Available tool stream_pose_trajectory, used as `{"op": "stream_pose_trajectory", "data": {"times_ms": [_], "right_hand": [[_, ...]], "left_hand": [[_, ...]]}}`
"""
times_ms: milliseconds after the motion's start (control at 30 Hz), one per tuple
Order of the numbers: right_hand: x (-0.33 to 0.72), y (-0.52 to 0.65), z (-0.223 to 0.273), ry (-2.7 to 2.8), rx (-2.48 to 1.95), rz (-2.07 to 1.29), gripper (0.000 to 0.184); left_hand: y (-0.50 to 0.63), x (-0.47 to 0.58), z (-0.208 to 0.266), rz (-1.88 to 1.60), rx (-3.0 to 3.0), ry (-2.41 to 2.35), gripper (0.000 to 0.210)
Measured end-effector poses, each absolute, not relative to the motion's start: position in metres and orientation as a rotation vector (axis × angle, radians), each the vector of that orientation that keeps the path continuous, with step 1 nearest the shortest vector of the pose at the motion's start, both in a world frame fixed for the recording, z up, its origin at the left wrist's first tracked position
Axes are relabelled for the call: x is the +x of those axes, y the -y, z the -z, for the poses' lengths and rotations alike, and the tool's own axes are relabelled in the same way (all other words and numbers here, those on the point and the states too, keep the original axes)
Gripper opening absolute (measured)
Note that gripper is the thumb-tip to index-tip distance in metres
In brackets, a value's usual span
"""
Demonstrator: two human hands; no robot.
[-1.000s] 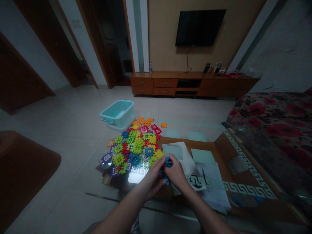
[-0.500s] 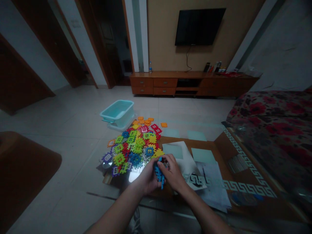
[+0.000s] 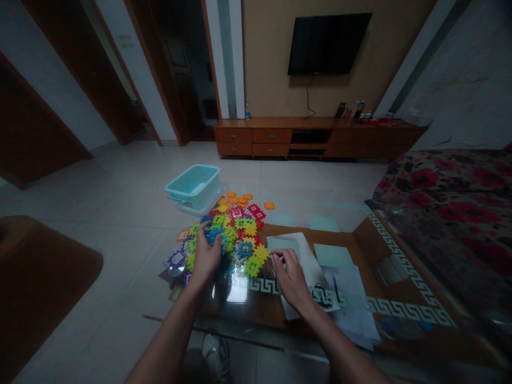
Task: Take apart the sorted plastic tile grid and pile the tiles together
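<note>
My left hand (image 3: 208, 257) reaches over a heap of colourful plastic interlocking blocks (image 3: 228, 241). Between its thumb and fingers show blue interlocking blocks (image 3: 215, 233); how many it grips is partly hidden against the heap. My right hand (image 3: 290, 274) hovers at the right of the heap, above the paper sheets (image 3: 306, 256). Its fingers are curled, the thumb close to the index finger, and I see nothing held in them. A green block (image 3: 253, 266) and a yellow block (image 3: 262, 252) lie at the heap's near right edge.
A glass-topped table (image 3: 256, 312) bears the heap and papers. Behind the heap stands a turquoise plastic tub (image 3: 206, 194). Orange blocks (image 3: 240, 200) lie at the far edge. A brown rounded seat (image 3: 48, 272) is at left; a flower-patterned cover (image 3: 444, 181) at right.
My hands, together around blue blocks before, have parted. The left has moved left and up over the heap with blue blocks; the right has shifted slightly right. A green block now shows at the heap's near edge.
</note>
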State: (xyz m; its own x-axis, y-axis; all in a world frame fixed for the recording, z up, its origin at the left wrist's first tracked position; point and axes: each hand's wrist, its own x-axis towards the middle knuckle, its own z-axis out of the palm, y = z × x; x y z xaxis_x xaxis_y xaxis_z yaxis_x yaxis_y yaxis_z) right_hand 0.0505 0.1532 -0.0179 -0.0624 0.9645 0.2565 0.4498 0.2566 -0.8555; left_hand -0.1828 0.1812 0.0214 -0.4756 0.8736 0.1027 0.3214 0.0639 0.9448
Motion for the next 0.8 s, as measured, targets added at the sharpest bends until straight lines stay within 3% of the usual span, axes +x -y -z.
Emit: {"op": "stream_pose_trajectory", "data": {"times_ms": [133,367,633,800], "right_hand": [[0.053,-0.156,0.028,1.681,-1.356,-0.719,0.023],[0.051,-0.155,0.037,1.737,-1.366,-0.733,0.018],[0.057,-0.159,0.038,1.782,-1.373,-0.689,0.019],[0.062,-0.158,0.04,1.839,-1.377,-0.651,0.018]], "left_hand": [[-0.202,-0.228,-0.012,-1.412,1.514,-2.103,0.058],[-0.222,-0.24,0.016,-1.334,1.634,-1.823,0.076],[-0.221,-0.253,0.018,-1.345,1.629,-1.98,0.067],[-0.214,-0.258,0.013,-1.24,1.697,-2.153,0.048]]}}
